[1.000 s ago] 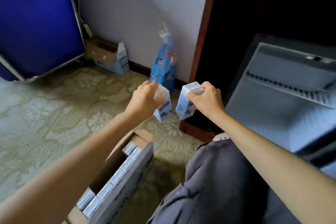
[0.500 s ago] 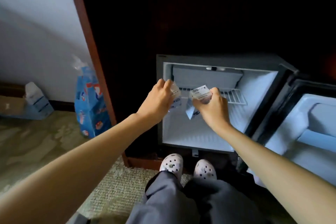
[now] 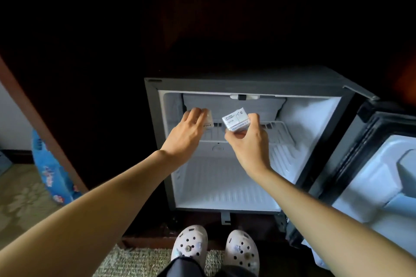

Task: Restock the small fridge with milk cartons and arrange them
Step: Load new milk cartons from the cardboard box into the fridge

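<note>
A small fridge [image 3: 155,132] stands open in a dark wooden cabinet, its white inside bare. A wire shelf [image 3: 275,129] crosses the upper part. My left hand [image 3: 188,136] grips a small milk carton [image 3: 50,122] at the shelf's left end; the hand hides most of it. My right hand [image 3: 248,141] pinches a second white carton [image 3: 236,122], tilted, just in front of the shelf's middle. Both hands are inside the fridge opening.
The fridge door [image 3: 380,177] hangs open to the right, with moulded pockets. A blue printed bag [image 3: 50,173] leans by the wooden cabinet edge [image 3: 42,128] at left. My two white clogs [image 3: 213,247] stand on the woven mat in front of the fridge.
The view swung from the carton box on the floor to the fridge. Both hands carried their cartons forward and up, into the fridge opening at shelf height.
</note>
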